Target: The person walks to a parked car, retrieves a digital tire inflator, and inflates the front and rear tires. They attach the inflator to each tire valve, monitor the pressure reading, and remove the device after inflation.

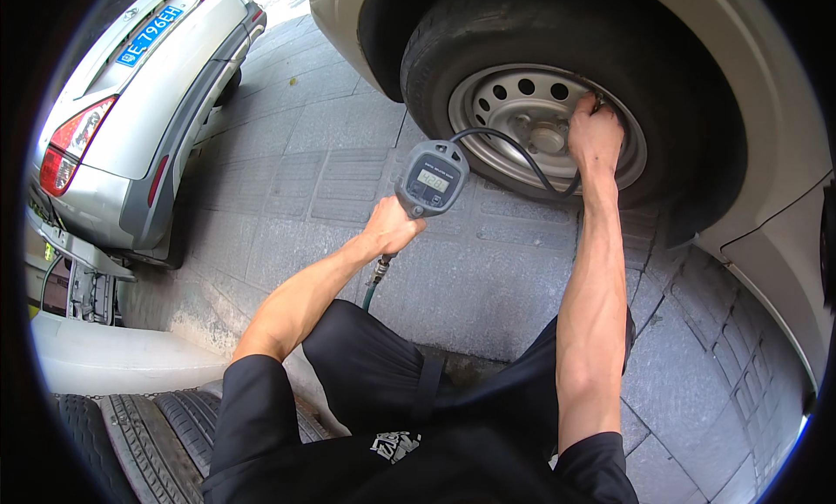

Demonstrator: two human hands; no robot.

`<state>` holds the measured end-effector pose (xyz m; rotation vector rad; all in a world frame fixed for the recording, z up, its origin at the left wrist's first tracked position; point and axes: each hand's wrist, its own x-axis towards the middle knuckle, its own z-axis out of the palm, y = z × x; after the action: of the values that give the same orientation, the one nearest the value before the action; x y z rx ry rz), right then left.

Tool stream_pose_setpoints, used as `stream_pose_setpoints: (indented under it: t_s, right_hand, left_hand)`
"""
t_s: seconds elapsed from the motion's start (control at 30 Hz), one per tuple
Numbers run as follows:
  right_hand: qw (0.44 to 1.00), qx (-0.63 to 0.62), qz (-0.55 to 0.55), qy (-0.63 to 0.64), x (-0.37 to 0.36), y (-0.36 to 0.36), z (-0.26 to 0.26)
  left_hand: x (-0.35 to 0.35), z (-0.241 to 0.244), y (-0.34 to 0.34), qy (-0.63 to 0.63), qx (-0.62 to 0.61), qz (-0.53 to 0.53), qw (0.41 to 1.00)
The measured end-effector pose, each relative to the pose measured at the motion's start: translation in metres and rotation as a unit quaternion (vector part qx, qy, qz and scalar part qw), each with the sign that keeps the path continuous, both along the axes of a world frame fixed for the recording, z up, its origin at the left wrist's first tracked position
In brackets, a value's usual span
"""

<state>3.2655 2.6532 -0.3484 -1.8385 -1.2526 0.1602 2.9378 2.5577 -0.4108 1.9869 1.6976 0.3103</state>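
Observation:
My left hand [393, 226] is closed around the handle of a grey digital tire inflator gauge [432, 179], whose lit display faces up. A green air hose [369, 295] joins the handle below that hand through a metal coupling [379, 269]. From the gauge's top a black rubber hose [522, 153] loops over to my right hand [596, 135]. That hand grips the hose's end at the rim edge of a silver steel wheel [506, 125]; the fingers mostly hide the hose end and the valve. Around the wheel is a black tire [450, 44], mounted on a light-coloured vehicle.
Behind the wheel, the vehicle's body panel [777, 243] curves down at right. A silver car [144, 125] stands at upper left on grey stone paving [326, 112]. Several loose tires [153, 439] stand in a row at lower left, beside a white surface [124, 354].

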Motion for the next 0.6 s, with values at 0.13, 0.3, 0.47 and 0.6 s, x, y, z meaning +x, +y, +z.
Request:
stream_pose_setpoints:
  t_s: [0.13, 0.3, 0.47, 0.6]
  right_hand:
    - [1.000, 0.001, 0.003, 0.007, -0.0009, -0.0009, 0.0021]
    - [0.999, -0.010, 0.007, 0.029, -0.0004, -0.0025, 0.0057]
    - [0.999, 0.007, 0.006, 0.034, 0.0035, -0.0017, 0.0032]
    - [0.999, 0.007, 0.008, 0.035, 0.0009, -0.0012, 0.0035]
  left_hand:
    - [0.0020, 0.0022, -0.0011, 0.006, -0.004, 0.007, 1.000]
    - [0.0038, 0.0056, -0.0012, -0.005, -0.005, 0.007, 1.000]
    - [0.0029, 0.0051, -0.0014, -0.011, 0.006, 0.005, 1.000]
    - [0.0020, 0.0054, -0.0022, -0.019, 0.016, 0.003, 1.000]
